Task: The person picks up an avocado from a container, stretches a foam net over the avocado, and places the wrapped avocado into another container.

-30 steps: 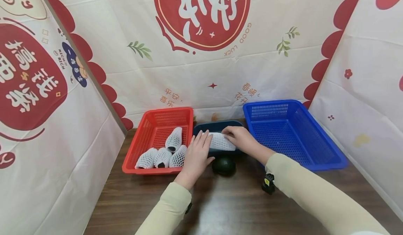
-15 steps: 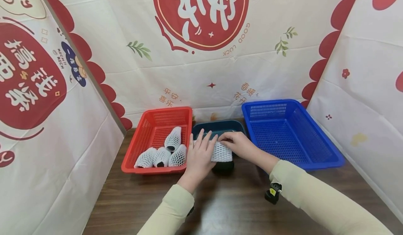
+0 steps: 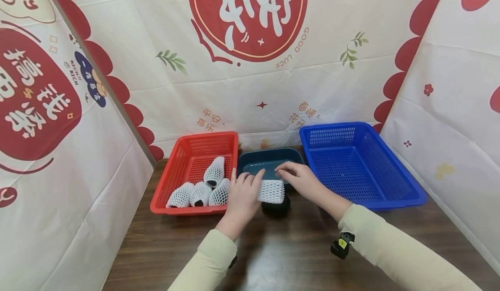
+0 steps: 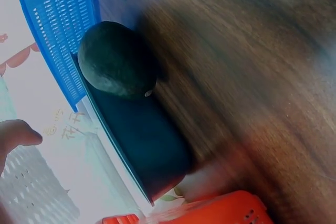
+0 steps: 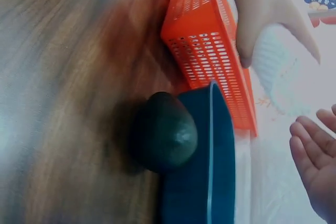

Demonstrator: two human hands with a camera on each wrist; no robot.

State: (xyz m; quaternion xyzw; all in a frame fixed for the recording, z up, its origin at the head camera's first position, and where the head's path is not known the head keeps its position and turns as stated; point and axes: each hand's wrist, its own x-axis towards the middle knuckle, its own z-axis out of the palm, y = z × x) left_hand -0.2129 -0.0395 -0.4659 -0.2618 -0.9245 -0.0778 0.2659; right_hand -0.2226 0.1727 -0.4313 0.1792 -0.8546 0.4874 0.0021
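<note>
A white foam net sleeve [image 3: 272, 191] is in my left hand [image 3: 243, 195], gripped at its left end between thumb and fingers. It hangs above a dark green avocado [image 3: 276, 208], which lies on the table in front of the teal tray. The sleeve looks flat; it partly covers the avocado in the head view. Just right of the sleeve, my right hand [image 3: 298, 178] is apart from it, fingers loosely extended and holding nothing. From the right wrist, the avocado [image 5: 165, 135] shows whole beside the tray wall.
On the left, a red basket [image 3: 199, 163] contains several net-wrapped pieces [image 3: 215, 172] with dark ends. A teal tray [image 3: 258, 166] stands in the middle, close to the back cloth. The blue basket [image 3: 340, 165] on the right has nothing visible inside.
The foam sleeve has come forward from over the tray to above the avocado. My right hand touched its right end earlier and has now let go, moving slightly right.
</note>
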